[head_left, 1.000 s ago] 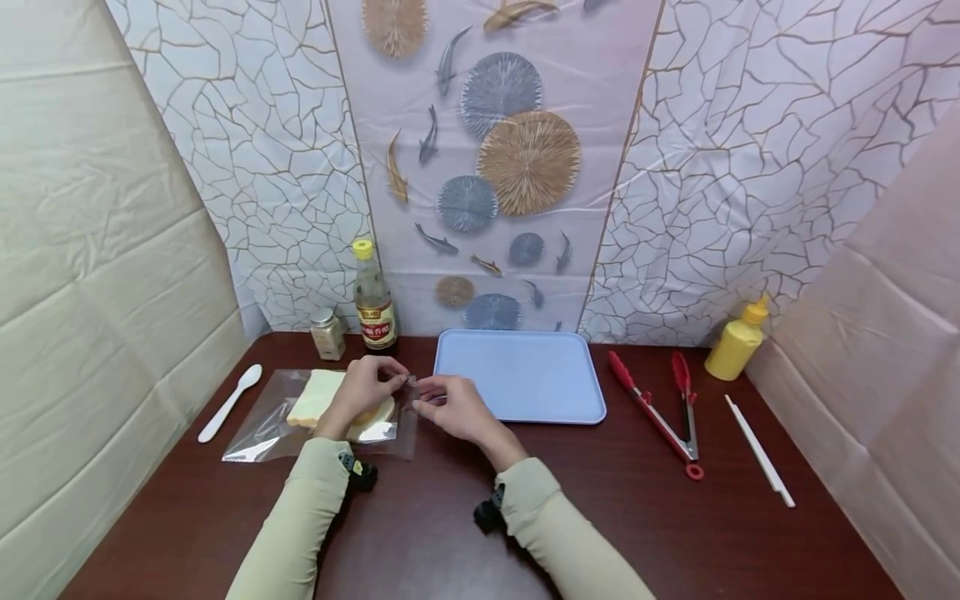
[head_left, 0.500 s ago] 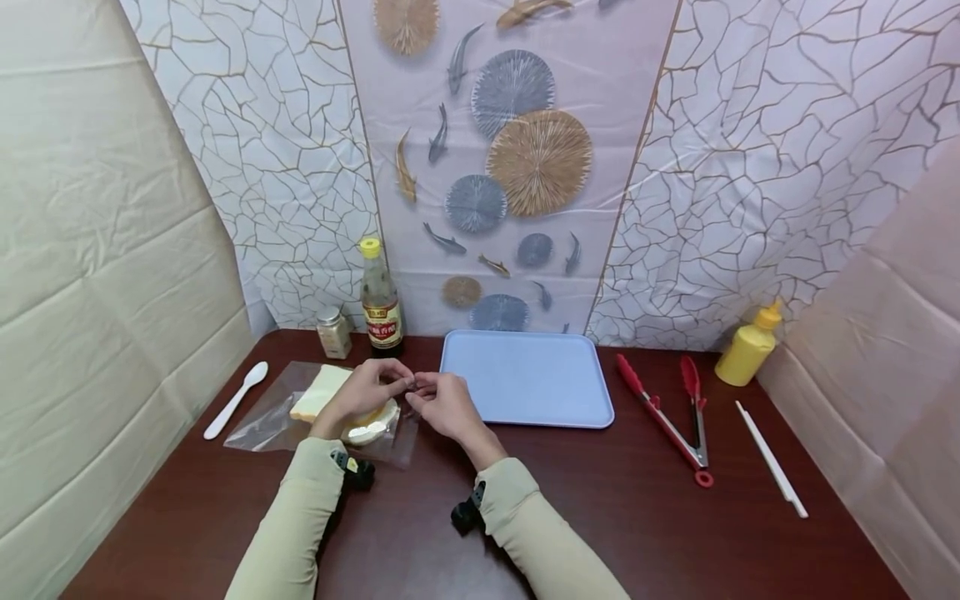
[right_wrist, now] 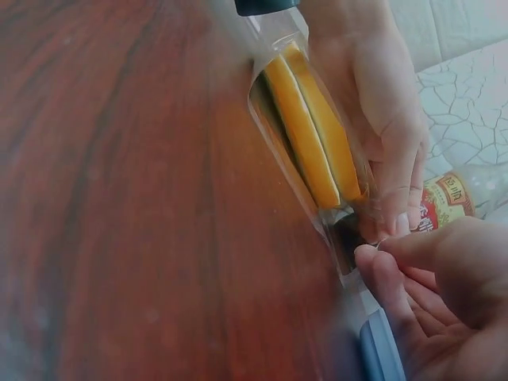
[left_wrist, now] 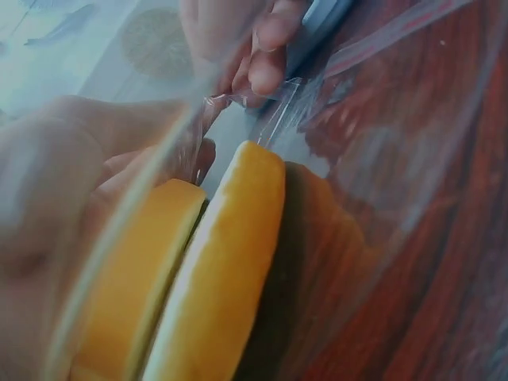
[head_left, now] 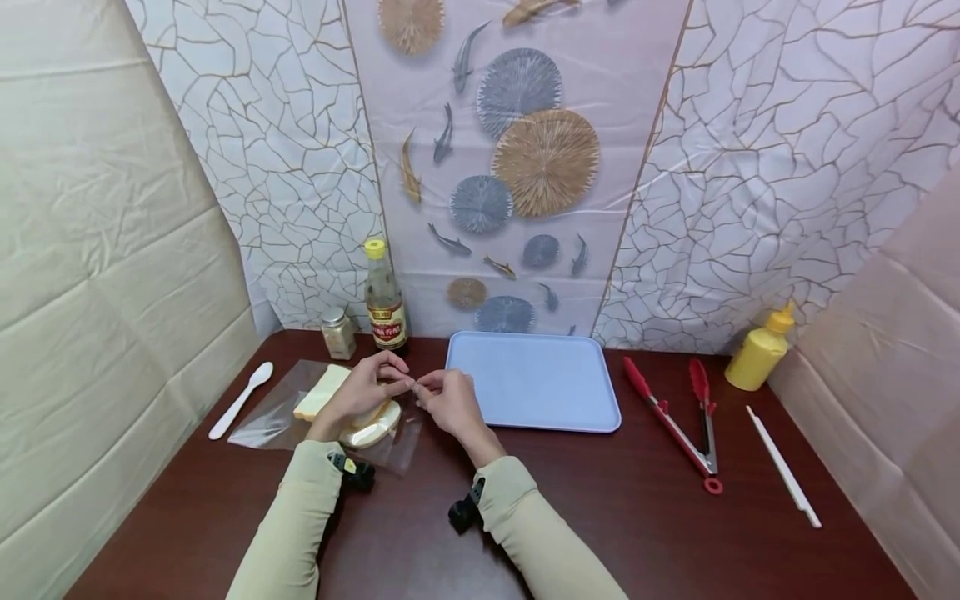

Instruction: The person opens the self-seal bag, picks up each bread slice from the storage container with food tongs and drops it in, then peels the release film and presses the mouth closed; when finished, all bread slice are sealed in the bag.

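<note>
A clear plastic bag (head_left: 264,427) lies on the table with bread slices (head_left: 321,392) inside it. In the left wrist view the yellow-brown crusts (left_wrist: 238,262) of two slices lean side by side under the film. My left hand (head_left: 367,387) arches over the bag and pinches its edge at the right end. Beside it, my right hand (head_left: 456,407) pinches the same edge between thumb and forefinger, the fingertips of both hands almost meeting. The right wrist view shows this pinch of the right hand (right_wrist: 444,286) close up, just past the end of the bread (right_wrist: 313,127).
A light blue tray (head_left: 536,383) lies behind and right of the hands. Behind the bag stand a sauce bottle (head_left: 386,308) and a small jar (head_left: 338,335). A white spoon (head_left: 242,400) lies left; red tongs (head_left: 678,429), white chopsticks (head_left: 783,467) and a yellow squeeze bottle (head_left: 759,354) are right.
My right hand has moved in towards the left, and the fingertips have drawn together at the bag's edge. The bag's front right corner has shifted slightly. The head view has turned a little left.
</note>
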A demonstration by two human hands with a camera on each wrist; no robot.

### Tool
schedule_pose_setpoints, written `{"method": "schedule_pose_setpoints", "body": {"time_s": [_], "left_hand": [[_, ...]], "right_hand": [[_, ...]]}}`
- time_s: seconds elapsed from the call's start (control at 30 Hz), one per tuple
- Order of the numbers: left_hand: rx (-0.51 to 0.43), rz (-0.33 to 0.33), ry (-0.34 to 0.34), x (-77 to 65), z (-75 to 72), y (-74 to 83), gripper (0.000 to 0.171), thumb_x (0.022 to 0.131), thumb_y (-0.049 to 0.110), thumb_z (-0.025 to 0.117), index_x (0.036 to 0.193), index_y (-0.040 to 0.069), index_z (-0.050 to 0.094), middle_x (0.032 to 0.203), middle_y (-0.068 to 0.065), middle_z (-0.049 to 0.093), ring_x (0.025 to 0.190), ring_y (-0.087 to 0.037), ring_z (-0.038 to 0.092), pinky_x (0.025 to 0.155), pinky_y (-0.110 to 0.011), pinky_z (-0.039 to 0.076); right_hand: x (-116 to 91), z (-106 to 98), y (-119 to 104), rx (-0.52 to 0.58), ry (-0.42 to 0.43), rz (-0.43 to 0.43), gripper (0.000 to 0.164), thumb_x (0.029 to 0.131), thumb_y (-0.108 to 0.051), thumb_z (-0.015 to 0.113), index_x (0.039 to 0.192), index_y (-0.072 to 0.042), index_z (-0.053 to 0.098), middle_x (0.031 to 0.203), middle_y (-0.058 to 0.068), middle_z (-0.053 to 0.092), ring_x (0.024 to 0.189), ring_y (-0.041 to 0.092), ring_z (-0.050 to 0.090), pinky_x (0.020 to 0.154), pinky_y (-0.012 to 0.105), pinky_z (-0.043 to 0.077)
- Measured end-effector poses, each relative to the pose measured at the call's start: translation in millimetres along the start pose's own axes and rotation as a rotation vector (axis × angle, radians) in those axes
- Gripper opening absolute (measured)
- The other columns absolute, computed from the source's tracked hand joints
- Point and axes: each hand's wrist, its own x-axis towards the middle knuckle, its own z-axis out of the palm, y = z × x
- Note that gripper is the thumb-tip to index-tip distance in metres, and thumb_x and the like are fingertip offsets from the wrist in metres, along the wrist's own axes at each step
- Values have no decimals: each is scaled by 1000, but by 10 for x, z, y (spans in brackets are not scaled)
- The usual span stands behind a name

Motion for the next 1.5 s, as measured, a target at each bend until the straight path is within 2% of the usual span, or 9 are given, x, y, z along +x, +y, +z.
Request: {"method": "schedule_pose_setpoints", "body": {"time_s": [0.17,0.4,0.6,0.73,0.87,1.0,1.2,1.3,1.5], "left_hand": [[0,25,-2,27,-8,15,27,100,8,77,120,-4,63,107,-21,82,99,-18,76,79,-19,51],[-4,20,-25,37,-14,41,31,101,9,77,125,-5,63,110,-22,81,104,-30,77,80,-19,51],[-22,34,34,52,-16,22,32,103,7,73,129,-7,62,109,-21,81,98,-19,75,79,-20,51],[-51,20,82,50,-35,-1,38,103,9,73,136,-6,61,111,-21,81,99,-16,75,80,-19,51],[-60,8,92,47,-24,-8,43,103,11,75,140,-5,61,112,-20,82,99,-14,75,81,-18,52],[-78,-6,98,44,-20,-2,43,102,9,76,140,-5,62,111,-19,82,97,-8,76,81,-18,54],[-82,-31,85,27,-14,0,44,101,10,77,141,-3,62,112,-17,83,97,-7,77,81,-20,55],[-83,-42,85,15,-18,-10,44,101,11,77,141,-2,63,111,-16,83,97,-8,77,81,-20,54],[-88,-37,68,8,-24,-32,45,100,11,78,141,-2,63,110,-15,83,100,-11,77,82,-20,53]], "right_hand": [[23,-31,-11,-26,48,-9,10,99,-10,76,94,-5,83,83,7,83,67,4,76,61,19,57],[27,-57,-31,-100,67,-31,6,93,-10,79,89,-7,82,80,4,82,66,2,73,65,19,57],[2,-78,-18,-82,68,-6,5,90,-9,78,86,-8,81,80,5,82,65,2,72,66,20,57],[-6,-62,-7,20,67,0,6,93,-5,75,91,-6,81,83,9,82,66,6,75,63,20,58],[-9,-18,2,72,114,-42,10,94,-3,74,101,-4,81,89,11,82,75,14,79,68,23,62],[-19,17,-1,35,167,-81,20,95,-3,75,113,-3,82,97,11,83,86,21,80,77,24,63],[-38,27,-37,55,255,-63,8,96,-7,79,102,-4,82,96,11,83,87,23,82,74,24,64],[-50,33,-39,31,229,-51,7,97,-9,80,101,-6,84,95,8,84,87,20,82,74,23,64],[-60,58,-25,0,181,-19,14,98,-12,79,110,-7,85,104,9,85,95,17,82,81,26,65]]}}
